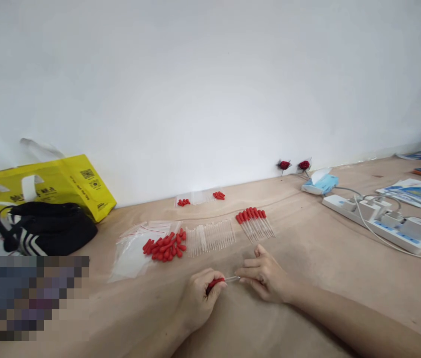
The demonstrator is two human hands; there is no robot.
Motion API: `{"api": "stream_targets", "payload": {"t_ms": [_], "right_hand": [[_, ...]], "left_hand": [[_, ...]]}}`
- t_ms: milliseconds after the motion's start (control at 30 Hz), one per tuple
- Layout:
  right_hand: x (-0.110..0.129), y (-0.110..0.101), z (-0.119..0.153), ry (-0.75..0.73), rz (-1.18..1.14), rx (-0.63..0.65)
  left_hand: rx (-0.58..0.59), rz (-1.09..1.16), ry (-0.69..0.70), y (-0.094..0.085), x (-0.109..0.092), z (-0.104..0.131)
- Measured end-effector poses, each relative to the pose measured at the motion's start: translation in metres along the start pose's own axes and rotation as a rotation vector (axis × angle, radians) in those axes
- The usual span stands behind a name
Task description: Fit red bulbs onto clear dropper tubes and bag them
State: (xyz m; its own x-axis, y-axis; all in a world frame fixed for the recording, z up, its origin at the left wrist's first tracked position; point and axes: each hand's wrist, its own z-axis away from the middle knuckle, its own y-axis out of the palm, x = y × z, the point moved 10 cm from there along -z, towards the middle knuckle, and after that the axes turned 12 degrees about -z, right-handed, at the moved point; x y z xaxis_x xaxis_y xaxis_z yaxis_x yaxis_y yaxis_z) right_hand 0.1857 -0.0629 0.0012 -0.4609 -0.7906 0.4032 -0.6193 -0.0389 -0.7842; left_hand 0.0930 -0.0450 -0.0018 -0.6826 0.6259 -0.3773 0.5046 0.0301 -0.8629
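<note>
My left hand (pixel 202 294) is closed around a red rubber bulb (pixel 215 285). A thin clear dropper tube (pixel 232 279) runs from that bulb to my right hand (pixel 262 274), whose thumb and fingers pinch its other end. Whether the tube sits inside the bulb is hidden by my left fingers. Beyond my hands lies a row of bare clear tubes (pixel 210 237). To their left is a pile of loose red bulbs (pixel 166 246) on clear zip bags (pixel 131 253). On the right, several droppers with red bulbs fitted (pixel 255 223) lie side by side.
Near the wall, two small clusters of red bulbs (pixel 218 196) lie on a clear bag (pixel 197 197). A yellow bag (pixel 83 184) and a black pouch (pixel 57 228) stand left. A power strip (pixel 378 223) with cables, a tissue pack (pixel 321 184) and artificial roses (pixel 285 165) are right.
</note>
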Motion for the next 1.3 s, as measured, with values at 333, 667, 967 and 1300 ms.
{"api": "stream_targets", "payload": {"t_ms": [333, 667, 967, 1300], "right_hand": [[0.004, 0.005, -0.002, 0.025, -0.055, -0.065], [-0.001, 0.014, -0.008, 0.093, -0.122, -0.017], [0.004, 0.008, -0.013, 0.049, -0.028, 0.051], [-0.11, -0.069, 0.015, 0.62, -0.123, -0.525]], "left_hand": [[0.001, -0.073, 0.076, 0.003, -0.008, 0.004], [0.006, -0.057, 0.054, 0.002, -0.007, 0.003], [0.045, -0.021, -0.009, 0.0, 0.002, 0.0], [-0.203, -0.002, -0.205, -0.019, 0.048, 0.005]]}}
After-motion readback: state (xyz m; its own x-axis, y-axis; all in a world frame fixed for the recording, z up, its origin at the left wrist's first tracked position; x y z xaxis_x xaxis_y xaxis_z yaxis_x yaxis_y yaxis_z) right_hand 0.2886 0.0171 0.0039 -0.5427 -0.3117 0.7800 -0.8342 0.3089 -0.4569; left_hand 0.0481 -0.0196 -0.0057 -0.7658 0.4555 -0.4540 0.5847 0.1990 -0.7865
